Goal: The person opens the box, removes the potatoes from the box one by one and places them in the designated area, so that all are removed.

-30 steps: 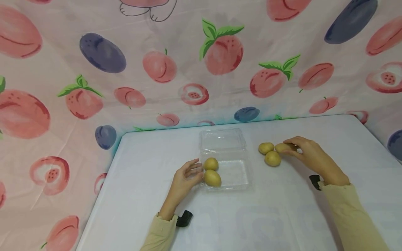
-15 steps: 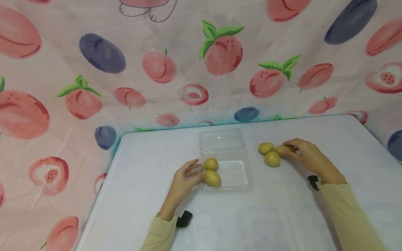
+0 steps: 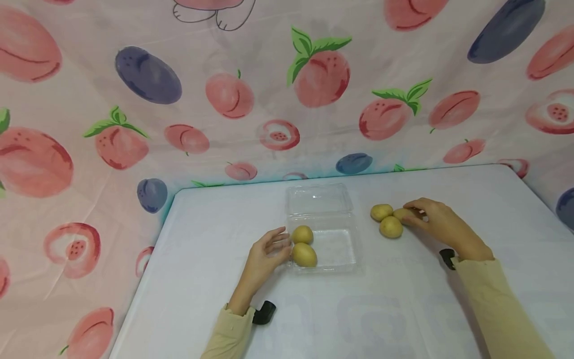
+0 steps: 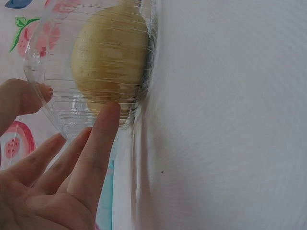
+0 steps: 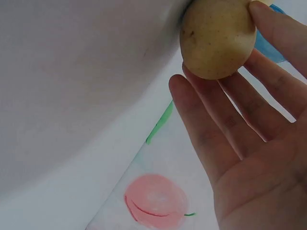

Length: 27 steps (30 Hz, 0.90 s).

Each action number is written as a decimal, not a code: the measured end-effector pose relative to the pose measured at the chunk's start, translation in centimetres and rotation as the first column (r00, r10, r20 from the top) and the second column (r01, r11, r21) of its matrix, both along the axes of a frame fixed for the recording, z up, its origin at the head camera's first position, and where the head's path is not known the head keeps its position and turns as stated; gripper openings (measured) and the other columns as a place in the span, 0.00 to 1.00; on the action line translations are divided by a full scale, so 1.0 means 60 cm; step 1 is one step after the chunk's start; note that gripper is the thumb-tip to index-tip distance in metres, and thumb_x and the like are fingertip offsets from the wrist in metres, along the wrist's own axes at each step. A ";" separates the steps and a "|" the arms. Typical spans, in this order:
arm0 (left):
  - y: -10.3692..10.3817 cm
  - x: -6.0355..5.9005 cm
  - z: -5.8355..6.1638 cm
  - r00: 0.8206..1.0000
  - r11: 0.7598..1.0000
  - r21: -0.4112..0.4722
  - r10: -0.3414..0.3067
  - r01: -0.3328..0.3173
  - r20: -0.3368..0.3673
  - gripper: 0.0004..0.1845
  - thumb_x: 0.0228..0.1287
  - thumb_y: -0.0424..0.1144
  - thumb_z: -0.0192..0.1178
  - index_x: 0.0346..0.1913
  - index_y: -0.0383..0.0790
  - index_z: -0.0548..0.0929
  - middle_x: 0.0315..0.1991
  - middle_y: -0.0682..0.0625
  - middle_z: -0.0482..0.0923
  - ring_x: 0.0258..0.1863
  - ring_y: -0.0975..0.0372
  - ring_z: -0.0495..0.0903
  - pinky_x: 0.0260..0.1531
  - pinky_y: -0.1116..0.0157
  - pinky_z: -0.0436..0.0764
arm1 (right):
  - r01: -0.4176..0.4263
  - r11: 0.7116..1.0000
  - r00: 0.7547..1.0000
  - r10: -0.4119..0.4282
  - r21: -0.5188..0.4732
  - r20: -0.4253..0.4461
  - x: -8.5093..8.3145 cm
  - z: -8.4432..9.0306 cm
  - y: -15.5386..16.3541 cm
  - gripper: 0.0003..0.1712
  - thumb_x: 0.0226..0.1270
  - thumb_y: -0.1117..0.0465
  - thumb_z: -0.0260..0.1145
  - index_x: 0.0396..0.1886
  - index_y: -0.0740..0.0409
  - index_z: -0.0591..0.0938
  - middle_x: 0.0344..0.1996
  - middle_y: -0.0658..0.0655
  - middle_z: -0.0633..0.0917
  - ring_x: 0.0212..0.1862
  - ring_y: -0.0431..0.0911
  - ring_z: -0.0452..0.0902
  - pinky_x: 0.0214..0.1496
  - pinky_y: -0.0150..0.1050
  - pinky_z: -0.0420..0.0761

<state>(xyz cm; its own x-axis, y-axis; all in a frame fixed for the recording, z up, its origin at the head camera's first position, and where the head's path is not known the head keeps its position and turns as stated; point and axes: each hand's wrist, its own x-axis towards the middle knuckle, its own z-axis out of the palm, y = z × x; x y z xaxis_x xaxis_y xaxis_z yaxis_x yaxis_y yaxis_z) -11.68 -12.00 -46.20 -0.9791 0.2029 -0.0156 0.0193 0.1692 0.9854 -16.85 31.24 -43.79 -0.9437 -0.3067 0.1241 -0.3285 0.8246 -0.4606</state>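
A clear plastic clamshell box (image 3: 334,249) lies open on the white table (image 3: 202,239), its lid (image 3: 318,199) folded back. Two yellow potatoes (image 3: 302,234) (image 3: 304,255) sit at the box's left end. My left hand (image 3: 281,244) rests with straight fingers (image 4: 103,139) against the box's left wall, and one potato (image 4: 110,57) shows through the plastic. Right of the box lie three more potatoes. My right hand (image 3: 410,214) holds the rightmost potato (image 3: 401,214) (image 5: 218,38) between thumb and fingers while it rests on the table. The other two potatoes (image 3: 381,212) (image 3: 391,227) touch it.
A fruit-print cloth (image 3: 224,94) hangs behind and to the left of the table. The table's far edge (image 3: 403,169) and left edge (image 3: 148,269) are close by. Bare white surface lies in front of the box and to the right of my right hand.
My right hand has shifted slightly lower on the rightmost potato. My left hand, the box and the potatoes have stayed in place.
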 end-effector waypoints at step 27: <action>0.000 0.000 0.000 1.000 1.000 0.009 -0.003 0.002 0.012 0.30 0.64 0.33 0.67 0.68 0.35 0.72 0.60 0.40 0.78 0.59 0.49 0.79 0.48 0.69 0.84 | -0.045 0.999 0.991 0.048 0.027 -0.127 0.015 0.051 -0.041 0.19 0.67 0.62 0.69 0.54 0.68 0.81 0.53 0.67 0.79 0.57 0.63 0.73 0.59 0.64 0.74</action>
